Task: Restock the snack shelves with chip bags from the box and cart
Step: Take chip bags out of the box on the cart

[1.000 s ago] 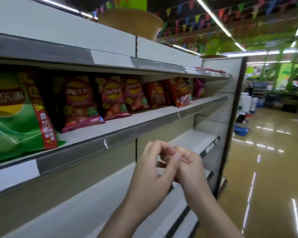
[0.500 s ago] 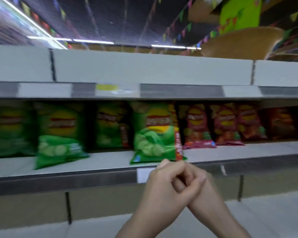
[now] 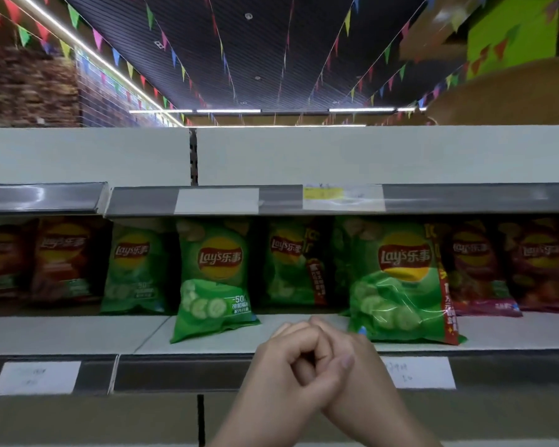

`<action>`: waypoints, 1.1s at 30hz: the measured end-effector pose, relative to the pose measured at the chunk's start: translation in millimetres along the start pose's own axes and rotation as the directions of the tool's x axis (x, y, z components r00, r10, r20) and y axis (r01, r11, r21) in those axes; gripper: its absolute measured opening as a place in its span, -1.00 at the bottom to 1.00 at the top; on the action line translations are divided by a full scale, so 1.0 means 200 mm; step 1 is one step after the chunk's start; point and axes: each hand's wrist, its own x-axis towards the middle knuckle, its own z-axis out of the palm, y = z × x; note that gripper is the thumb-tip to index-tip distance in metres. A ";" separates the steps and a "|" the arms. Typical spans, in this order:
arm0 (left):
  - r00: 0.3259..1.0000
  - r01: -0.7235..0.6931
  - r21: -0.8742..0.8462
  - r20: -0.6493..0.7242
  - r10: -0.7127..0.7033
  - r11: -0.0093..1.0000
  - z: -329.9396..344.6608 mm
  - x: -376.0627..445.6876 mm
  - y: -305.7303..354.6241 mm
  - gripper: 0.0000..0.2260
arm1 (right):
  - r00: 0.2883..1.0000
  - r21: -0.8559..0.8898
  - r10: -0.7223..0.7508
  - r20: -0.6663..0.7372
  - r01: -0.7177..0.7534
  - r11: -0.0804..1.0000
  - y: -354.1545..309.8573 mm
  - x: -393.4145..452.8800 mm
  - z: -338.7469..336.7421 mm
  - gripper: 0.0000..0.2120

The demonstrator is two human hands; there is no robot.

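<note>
A: What are the hands doing?

B: The left hand (image 3: 291, 366) and right hand (image 3: 355, 366) are clasped together, fingers interlaced, each curled round the other and grasping no bag. They sit low in the head view, in front of the shelf (image 3: 78, 333) edge.

A: And the chips?

B: Just behind the hands, right of them, a large green bag (image 3: 400, 285) reads "Lay's乐事". Left of the hands stands a smaller green bag (image 3: 213, 282), same brand, marked "-50". Further back are two more green bags (image 3: 133, 269), and red bags (image 3: 62, 259) at both ends.

A: Any labels?

B: A white price tag (image 3: 423, 372) beside the hands has handwriting too faint to read.
</note>
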 end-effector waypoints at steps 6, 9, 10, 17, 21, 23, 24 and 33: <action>0.996 0.027 -0.118 0.085 -0.017 0.993 0.16 0.05 0.00 -0.75 | 0.990 0.105 0.141 0.010 -0.142 0.984 0.10 -0.05 -0.09 -0.53; 0.992 0.041 -0.168 0.122 -0.020 0.985 0.30 0.08 0.05 -0.72 | 0.972 0.177 0.236 0.008 -0.234 0.956 0.15 -0.12 -0.22 -0.62; 0.991 0.032 -0.193 0.131 -0.007 0.981 0.36 0.10 0.07 -0.70 | 0.967 0.181 0.255 0.000 -0.251 0.951 0.18 -0.15 -0.27 -0.69; 0.960 -0.013 -0.411 0.251 0.127 0.912 0.94 0.15 0.40 -0.64 | 0.909 0.089 0.410 -0.073 -0.404 0.910 0.37 -0.53 -0.79 -0.76; 0.906 0.031 -0.514 0.376 0.193 0.857 1.35 0.12 0.71 -0.70 | 0.831 0.094 0.546 -0.110 -0.538 0.838 0.47 -0.86 -1.18 -0.67; 0.855 0.072 -0.570 0.459 0.244 0.819 1.57 0.08 0.90 -0.73 | 0.772 0.104 0.627 -0.107 -0.619 0.779 0.51 -1.07 -1.39 -0.65; 0.831 0.084 -0.581 0.489 0.265 0.809 1.66 0.06 0.98 -0.73 | 0.742 0.097 0.662 -0.104 -0.655 0.749 0.53 -1.16 -1.48 -0.69; 0.412 0.396 -0.739 0.674 0.614 0.545 2.54 -0.34 2.01 -0.67 | 0.409 0.072 0.894 -0.180 -0.901 0.427 0.44 -2.28 -2.39 -0.77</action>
